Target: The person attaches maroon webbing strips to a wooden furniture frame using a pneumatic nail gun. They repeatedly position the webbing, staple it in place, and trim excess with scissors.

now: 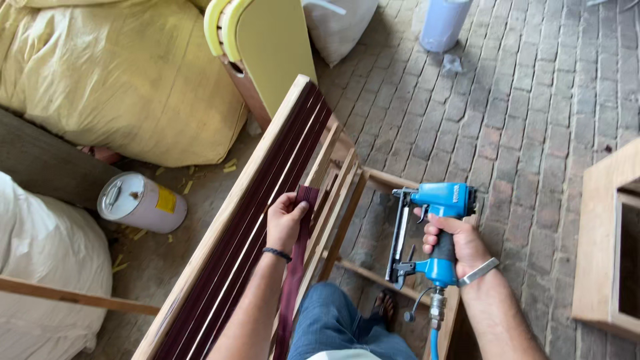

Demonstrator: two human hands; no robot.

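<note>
Maroon strap [301, 227] pinched in my left hand [285, 219] on the wooden frame [220, 227]; right hand [457, 243] wrapped round a blue staple gun [430, 233]. Closed tin can [140, 202] at 9 o'clock, contents hidden.

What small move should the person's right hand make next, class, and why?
Probably bring the blue pneumatic staple gun across to the dark maroon webbing strap. The left hand presses the strap's end against the wooden frame rail, while the right hand holds the gun off to the side, away from the strap.
</note>
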